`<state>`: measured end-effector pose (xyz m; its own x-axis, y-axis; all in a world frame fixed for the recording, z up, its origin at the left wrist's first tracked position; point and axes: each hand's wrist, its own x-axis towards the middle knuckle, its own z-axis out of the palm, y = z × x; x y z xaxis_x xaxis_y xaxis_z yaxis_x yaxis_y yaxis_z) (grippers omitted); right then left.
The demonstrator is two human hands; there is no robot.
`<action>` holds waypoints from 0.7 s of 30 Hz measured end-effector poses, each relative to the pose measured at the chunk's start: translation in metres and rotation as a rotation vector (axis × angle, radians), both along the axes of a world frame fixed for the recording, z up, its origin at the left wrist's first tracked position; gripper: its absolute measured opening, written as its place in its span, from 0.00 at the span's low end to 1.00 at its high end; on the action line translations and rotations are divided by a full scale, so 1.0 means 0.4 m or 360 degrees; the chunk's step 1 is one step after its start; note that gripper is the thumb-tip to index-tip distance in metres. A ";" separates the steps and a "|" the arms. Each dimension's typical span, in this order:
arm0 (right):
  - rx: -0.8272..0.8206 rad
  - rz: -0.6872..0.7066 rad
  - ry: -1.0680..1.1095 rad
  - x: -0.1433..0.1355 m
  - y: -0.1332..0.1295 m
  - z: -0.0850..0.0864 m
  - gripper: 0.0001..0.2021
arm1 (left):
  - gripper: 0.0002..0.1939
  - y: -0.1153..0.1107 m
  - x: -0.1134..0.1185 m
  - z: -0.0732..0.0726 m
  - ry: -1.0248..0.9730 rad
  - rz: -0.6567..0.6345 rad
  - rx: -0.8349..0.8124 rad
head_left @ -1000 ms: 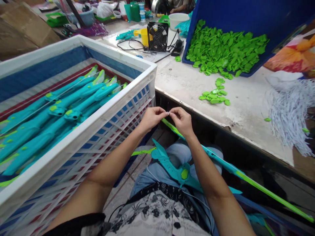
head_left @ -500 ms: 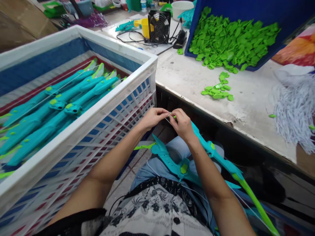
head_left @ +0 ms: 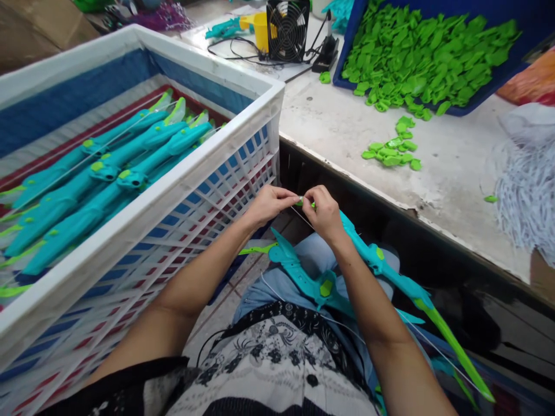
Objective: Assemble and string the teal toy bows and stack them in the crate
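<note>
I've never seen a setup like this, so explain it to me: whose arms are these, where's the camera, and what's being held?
There's no machine here: these are a person's bare arms, seen by a camera worn on their own head, looking forward and down. The left hand and right hand meet at the green end of a long teal piece, beside a thin white string. Exactly what each pinches is too small to tell. A second teal piece lies across the lap. To the left, a white crate holds similar pieces. On the worktable are a blue bin of small green parts, a black fan and a bundle of white strands.
</note>
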<state>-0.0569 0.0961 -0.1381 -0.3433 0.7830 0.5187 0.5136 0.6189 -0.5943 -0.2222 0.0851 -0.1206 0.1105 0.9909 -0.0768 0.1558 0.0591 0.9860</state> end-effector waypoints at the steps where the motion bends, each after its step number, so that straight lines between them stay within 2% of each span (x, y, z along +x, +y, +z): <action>1: -0.0008 -0.0066 -0.0016 -0.001 0.005 -0.010 0.05 | 0.10 0.000 0.004 -0.004 0.0043 0.0026 0.0032; 4: -0.0082 -0.0197 -0.0002 -0.004 0.013 -0.037 0.05 | 0.07 -0.010 0.014 -0.014 0.0144 0.0056 0.0194; 6: -0.0148 -0.0184 0.0066 -0.001 0.002 -0.046 0.05 | 0.09 -0.045 0.006 -0.027 0.0138 0.0117 0.0297; 7: -0.0168 -0.0184 0.0116 0.001 -0.008 -0.047 0.05 | 0.12 -0.077 -0.005 -0.037 0.0137 0.0215 0.0311; 9: -0.0176 -0.0200 0.0193 0.002 -0.038 -0.048 0.05 | 0.14 -0.170 -0.036 -0.067 0.0173 0.0562 0.0238; 11: -0.0152 -0.0131 0.0183 -0.008 -0.076 -0.051 0.06 | 0.12 -0.286 -0.066 -0.107 0.0254 0.0880 -0.0020; 12: -0.0137 -0.0027 0.0137 -0.020 -0.096 -0.055 0.07 | 0.11 -0.345 -0.076 -0.129 0.0281 0.0927 -0.0222; 14: -0.0112 0.0289 -0.0032 -0.058 -0.134 -0.071 0.07 | 0.11 -0.443 -0.080 -0.170 0.0262 0.0794 -0.0659; 16: -0.0105 0.0604 -0.0246 -0.106 -0.166 -0.095 0.08 | 0.10 -0.501 -0.065 -0.205 0.0195 0.0640 -0.0878; 18: -0.0117 0.0760 -0.0466 -0.152 -0.189 -0.120 0.15 | 0.07 -0.516 -0.041 -0.229 0.0174 0.0631 -0.0844; 21: -0.0139 0.0695 -0.0785 -0.193 -0.208 -0.152 0.26 | 0.03 -0.495 -0.010 -0.238 0.0202 0.0664 -0.0814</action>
